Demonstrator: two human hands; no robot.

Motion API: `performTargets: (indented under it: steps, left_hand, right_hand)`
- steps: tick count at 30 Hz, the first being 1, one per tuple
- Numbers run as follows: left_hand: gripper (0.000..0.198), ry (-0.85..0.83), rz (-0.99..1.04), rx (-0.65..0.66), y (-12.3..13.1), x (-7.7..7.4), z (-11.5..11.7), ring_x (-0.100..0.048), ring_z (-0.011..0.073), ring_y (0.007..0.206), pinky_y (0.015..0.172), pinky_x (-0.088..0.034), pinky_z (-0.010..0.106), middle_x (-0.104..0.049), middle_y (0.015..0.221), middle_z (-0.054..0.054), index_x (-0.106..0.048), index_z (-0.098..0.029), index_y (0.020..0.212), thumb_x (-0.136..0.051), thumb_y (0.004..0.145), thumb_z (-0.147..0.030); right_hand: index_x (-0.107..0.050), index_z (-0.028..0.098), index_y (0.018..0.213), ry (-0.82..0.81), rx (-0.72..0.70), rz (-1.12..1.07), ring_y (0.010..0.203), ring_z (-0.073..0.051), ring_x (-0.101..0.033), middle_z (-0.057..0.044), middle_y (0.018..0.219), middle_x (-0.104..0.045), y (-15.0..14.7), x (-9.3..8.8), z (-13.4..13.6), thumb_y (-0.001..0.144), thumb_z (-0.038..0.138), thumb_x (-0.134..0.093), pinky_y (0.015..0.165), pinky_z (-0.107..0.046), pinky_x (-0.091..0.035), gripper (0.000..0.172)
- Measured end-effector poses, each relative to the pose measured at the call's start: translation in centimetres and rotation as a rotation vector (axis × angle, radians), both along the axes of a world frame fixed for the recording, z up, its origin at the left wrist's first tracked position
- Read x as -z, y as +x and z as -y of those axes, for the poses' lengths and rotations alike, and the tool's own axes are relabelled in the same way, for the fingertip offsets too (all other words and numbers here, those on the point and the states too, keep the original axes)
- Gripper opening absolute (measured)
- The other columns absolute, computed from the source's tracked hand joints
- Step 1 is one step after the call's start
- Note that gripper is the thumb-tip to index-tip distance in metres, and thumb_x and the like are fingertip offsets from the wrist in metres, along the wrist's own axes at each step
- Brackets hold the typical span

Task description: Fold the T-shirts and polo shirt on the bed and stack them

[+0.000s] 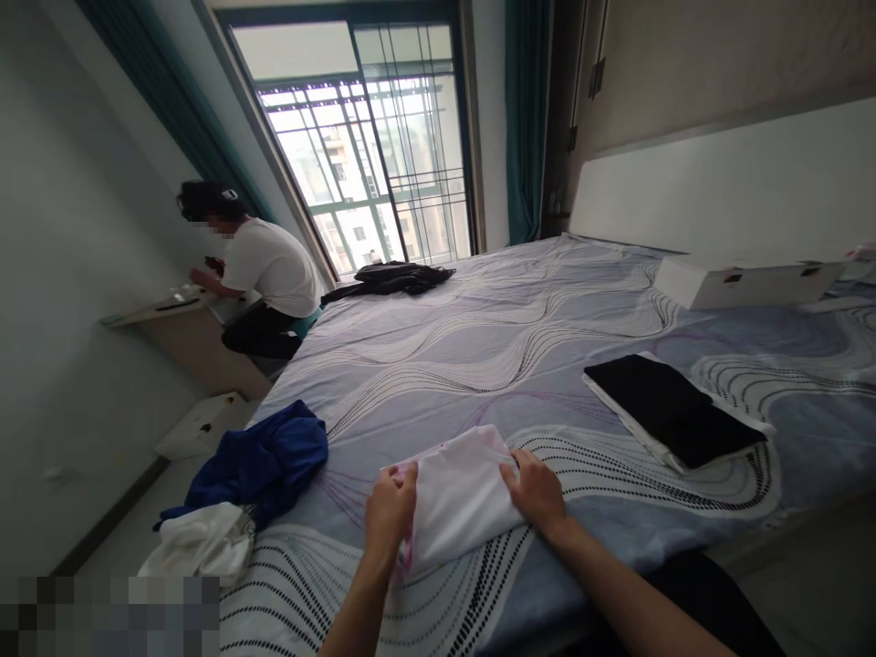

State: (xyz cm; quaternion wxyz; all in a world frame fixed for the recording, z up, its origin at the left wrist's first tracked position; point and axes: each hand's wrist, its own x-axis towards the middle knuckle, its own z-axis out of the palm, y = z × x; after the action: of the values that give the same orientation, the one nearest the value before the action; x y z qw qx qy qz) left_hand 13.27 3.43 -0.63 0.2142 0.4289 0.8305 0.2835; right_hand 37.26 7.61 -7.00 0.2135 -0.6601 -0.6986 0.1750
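Note:
A white garment with pink along its left edge (465, 497) lies folded into a rough rectangle on the bed, in front of me. My left hand (391, 506) is closed on its left side, the thumb on top near the far corner. On the opposite side, my right hand (537, 490) pinches the right edge between thumb and fingers. Fingertips under the cloth are partly hidden. To the right rests a flat stack of folded clothes (674, 411), black on top and white beneath. Left of my hands, a crumpled blue garment (264, 461) and a crumpled white garment (202, 540) lie at the bed's edge.
The patterned bedsheet (438, 365) spreads wide under everything. A white box (745, 278) stands near the headboard (725, 173). Dark clothing (393, 276) lies at the far edge by the window. Another person (266, 269) sits at a small desk (171, 310) on the left.

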Motion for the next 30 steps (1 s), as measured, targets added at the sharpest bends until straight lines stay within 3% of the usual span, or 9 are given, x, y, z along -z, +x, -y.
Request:
performTargets:
  steps: [3, 6, 9, 12, 19, 24, 30]
  left_hand:
    - [0.047, -0.09, 0.141, -0.005, 0.8, 0.0, -3.1, -0.068, 0.0375, 0.099, 0.081, -0.05, 0.04, -0.074, 0.093, 0.022, -0.071, -0.009, 0.089, -0.061, 0.079, -0.054]
    - [0.035, -0.076, 0.298, 0.017, 1.3, 0.9, -4.2, -0.071, 0.0311, 0.079, 0.064, -0.051, 0.033, -0.074, 0.078, 0.016, -0.069, -0.013, 0.072, -0.068, 0.074, -0.048]
    - [0.028, -0.03, 0.441, 0.006, 1.2, 1.6, -3.8, -0.067, 0.0233, 0.063, 0.055, -0.049, 0.029, -0.072, 0.07, 0.011, -0.067, -0.014, 0.073, -0.07, 0.071, -0.042]
    - [0.029, 0.041, 0.519, 0.008, 0.9, 2.0, -2.9, -0.064, 0.0184, 0.06, 0.053, -0.047, 0.026, -0.071, 0.069, 0.007, -0.067, -0.014, 0.076, -0.069, 0.074, -0.044]
    - [0.047, 0.094, 0.705, 0.195, 0.4, 1.6, -1.2, -0.066, 0.0195, 0.068, 0.064, -0.054, 0.029, -0.072, 0.077, 0.009, -0.069, -0.013, 0.083, -0.077, 0.065, -0.055]
    - [0.042, 0.097, 0.597, 0.2, -0.6, 1.7, -1.4, -0.062, 0.0166, 0.062, 0.06, -0.051, 0.029, -0.069, 0.074, 0.006, -0.064, -0.015, 0.084, -0.072, 0.069, -0.054]
    - [0.026, 0.113, 0.204, 0.111, -2.2, 0.6, -2.3, -0.061, 0.0196, 0.072, 0.063, -0.043, 0.027, -0.062, 0.069, 0.003, -0.055, -0.02, 0.068, -0.068, 0.074, -0.041]
  right_hand:
    - [-0.065, 0.018, 0.115, -0.003, -0.004, 0.005, 0.098, -0.023, -0.067, -0.009, 0.112, -0.07, -0.1, 0.0, 0.0, 0.099, 0.034, -0.049, 0.079, -0.028, -0.042, 0.028]
    - [-0.066, 0.02, 0.113, -0.016, -0.008, -0.01, 0.097, -0.022, -0.067, -0.008, 0.111, -0.071, 0.3, -0.1, -0.2, 0.098, 0.036, -0.049, 0.077, -0.027, -0.042, 0.027]
    - [-0.066, 0.02, 0.111, -0.031, -0.017, -0.029, 0.098, -0.022, -0.067, -0.007, 0.111, -0.071, 0.6, -0.1, -0.3, 0.098, 0.037, -0.049, 0.077, -0.027, -0.042, 0.028]
    - [-0.066, 0.02, 0.11, -0.044, -0.03, -0.028, 0.099, -0.023, -0.066, -0.007, 0.112, -0.071, 0.6, -0.3, -0.4, 0.098, 0.039, -0.048, 0.077, -0.028, -0.042, 0.029]
    - [-0.063, 0.019, 0.117, -0.03, -0.05, 0.041, 0.098, -0.023, -0.066, -0.009, 0.114, -0.068, 0.0, -0.7, -0.1, 0.099, 0.038, -0.048, 0.076, -0.029, -0.043, 0.031]
    - [-0.064, 0.021, 0.116, -0.038, -0.053, 0.036, 0.1, -0.022, -0.065, -0.008, 0.115, -0.067, 0.2, -0.6, -0.1, 0.1, 0.037, -0.048, 0.078, -0.028, -0.044, 0.028]
    - [-0.055, 0.017, 0.135, 0.054, -0.086, 0.066, 0.103, -0.023, -0.063, -0.012, 0.123, -0.061, -0.3, -0.9, 0.6, 0.097, 0.031, -0.054, 0.087, -0.029, -0.048, 0.041]
